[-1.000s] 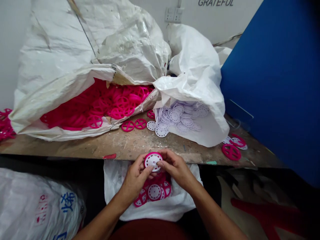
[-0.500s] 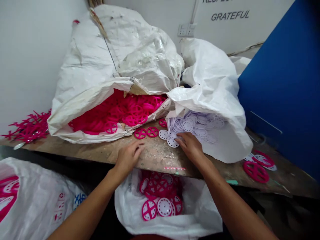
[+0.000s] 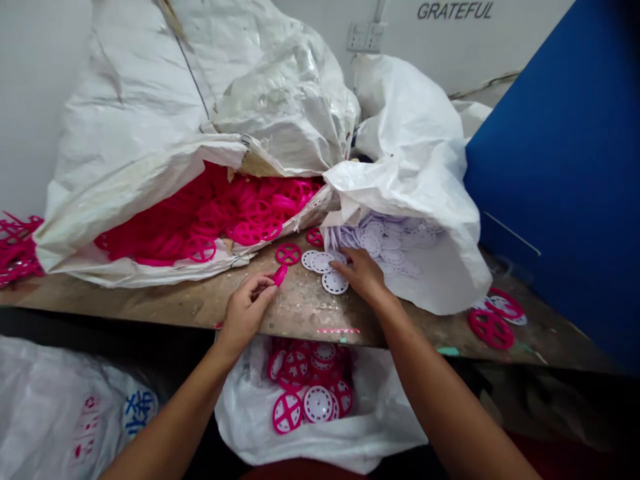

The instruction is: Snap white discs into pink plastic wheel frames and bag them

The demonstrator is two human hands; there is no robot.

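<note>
My left hand point(image 3: 246, 308) pinches a pink spoked wheel point(image 3: 280, 275) by its edge, lifted just above the wooden bench point(image 3: 150, 303). My right hand point(image 3: 361, 273) reaches to the loose white discs point(image 3: 334, 282) at the mouth of the right sack point(image 3: 425, 180); its fingers rest on them, and I cannot see whether one is gripped. Another pink wheel point(image 3: 289, 253) lies flat on the bench between the sacks. The big left sack point(image 3: 150, 160) spills pink wheels point(image 3: 225, 217).
Below the bench edge a white bag point(image 3: 325, 427) holds assembled pink and white wheels point(image 3: 310, 393). More pink wheels point(image 3: 493, 327) lie at the bench's right end. A blue panel point(image 3: 565, 167) stands on the right. Pink sprues point(image 3: 15, 247) lie far left, and a printed sack point(image 3: 65, 413) sits at lower left.
The assembled wheel held in both hands a second ago is gone from them. Both hands went up to the bench; the left has picked up a pink wheel, the right moved onto the white discs.
</note>
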